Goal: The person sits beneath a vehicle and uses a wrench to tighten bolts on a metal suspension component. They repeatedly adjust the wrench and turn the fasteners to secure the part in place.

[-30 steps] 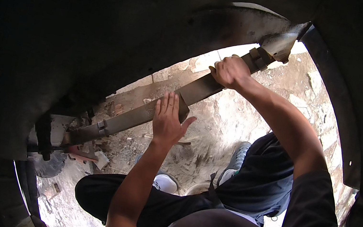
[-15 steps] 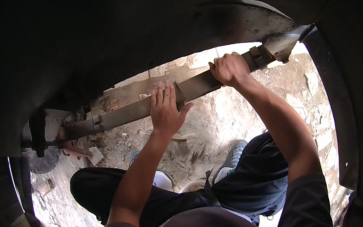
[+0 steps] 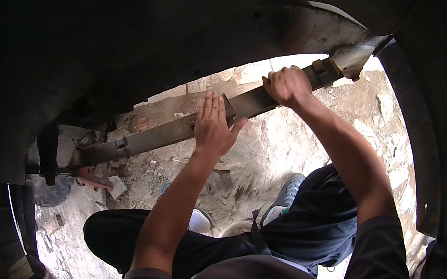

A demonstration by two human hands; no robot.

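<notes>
A long, flat metal bar [image 3: 161, 135] runs diagonally from lower left to upper right, with a stepped joint near its middle. My left hand [image 3: 214, 129] lies flat against it at that joint, fingers stretched out together and thumb apart. Farther up, my right hand [image 3: 289, 86] is closed over the bar, its fingers curled at the far edge. The fingertips are mostly hidden, so anything small beneath them cannot be made out. A clamp-like band [image 3: 323, 73] sits around the upper end, and another band [image 3: 123, 147] crosses the lower end.
Dark curved panels [image 3: 428, 134] surround the opening. A pale bracket [image 3: 353, 56] meets the bar's upper end. Below is rough, dirty ground [image 3: 271, 142] with a thin stick [image 3: 204, 165] and rubble. My bent legs and shoes [image 3: 285, 195] are underneath; clear plastic [image 3: 51, 191] lies at lower left.
My left hand has shifted slightly up and right along the bar, its fingers now closer together. The right hand has moved a little to the right in view and remains closed.
</notes>
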